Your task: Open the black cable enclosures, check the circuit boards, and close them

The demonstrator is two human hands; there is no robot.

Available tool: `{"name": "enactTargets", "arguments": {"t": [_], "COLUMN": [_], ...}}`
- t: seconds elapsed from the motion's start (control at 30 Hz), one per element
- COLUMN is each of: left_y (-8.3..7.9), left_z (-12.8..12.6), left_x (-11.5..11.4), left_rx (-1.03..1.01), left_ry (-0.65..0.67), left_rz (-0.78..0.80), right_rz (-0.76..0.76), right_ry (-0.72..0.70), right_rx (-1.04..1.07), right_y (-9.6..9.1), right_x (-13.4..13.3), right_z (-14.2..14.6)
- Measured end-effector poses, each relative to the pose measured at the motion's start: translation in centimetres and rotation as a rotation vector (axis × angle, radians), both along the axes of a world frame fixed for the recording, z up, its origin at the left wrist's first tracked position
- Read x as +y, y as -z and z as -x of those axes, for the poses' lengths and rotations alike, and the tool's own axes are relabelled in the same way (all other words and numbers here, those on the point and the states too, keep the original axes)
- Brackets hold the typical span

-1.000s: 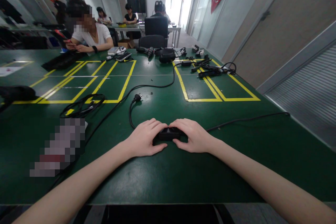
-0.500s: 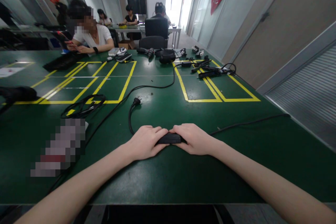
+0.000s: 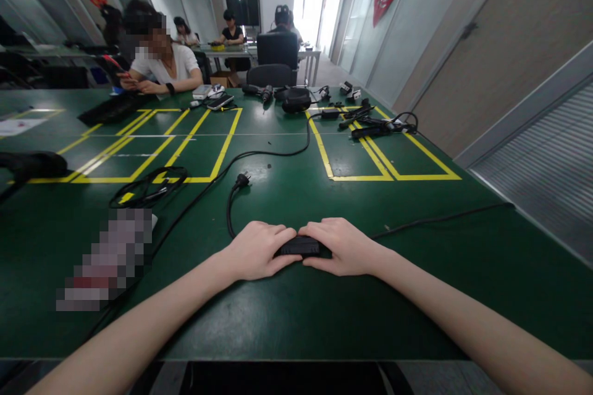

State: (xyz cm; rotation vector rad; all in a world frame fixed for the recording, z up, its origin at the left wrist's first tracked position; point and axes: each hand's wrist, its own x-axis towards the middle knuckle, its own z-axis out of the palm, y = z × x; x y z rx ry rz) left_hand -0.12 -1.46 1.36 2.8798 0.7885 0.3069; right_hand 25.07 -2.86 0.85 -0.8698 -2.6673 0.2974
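A black power adapter (image 3: 300,246) lies on the green table in front of me, held at both ends. My left hand (image 3: 259,250) is closed round its left end, fingers over the top and thumb along the near side. At the right end, my right hand (image 3: 338,248) grips it, with its thumb on the near side and the fingertips close to those of the left. A short black cord with a plug (image 3: 241,180) curves out beyond the left hand. Past the right hand, a thin black cable (image 3: 440,218) runs off to the right.
A coiled black cable (image 3: 148,188) and a blurred-out flat object (image 3: 111,259) lie on the left. Cables and adapters (image 3: 370,126), a headset-like black object (image 3: 295,100) and a drill-like tool (image 3: 265,94) sit farther back. Across the table, a person (image 3: 162,68) holds a phone.
My right fingers have slid slightly over the adapter's top, and the right thumb has shifted left along its near side. The adapter stays in place; the view has moved very slightly.
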Motion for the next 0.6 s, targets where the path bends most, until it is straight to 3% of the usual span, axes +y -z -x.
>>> {"name": "enactTargets", "arguments": {"t": [0.23, 0.6], "left_y": [-0.02, -0.11], "left_z": [0.00, -0.17], "left_x": [0.03, -0.10], "left_rx": [-0.069, -0.016], "left_ry": [0.009, -0.017], "left_rz": [0.016, 0.045], "right_rz": [-0.132, -0.156], "right_ry": [-0.018, -0.009], "right_rx": [-0.014, -0.007], "right_y": [0.37, 0.22], "right_x": [-0.13, -0.08], "right_z": [-0.17, -0.14]}}
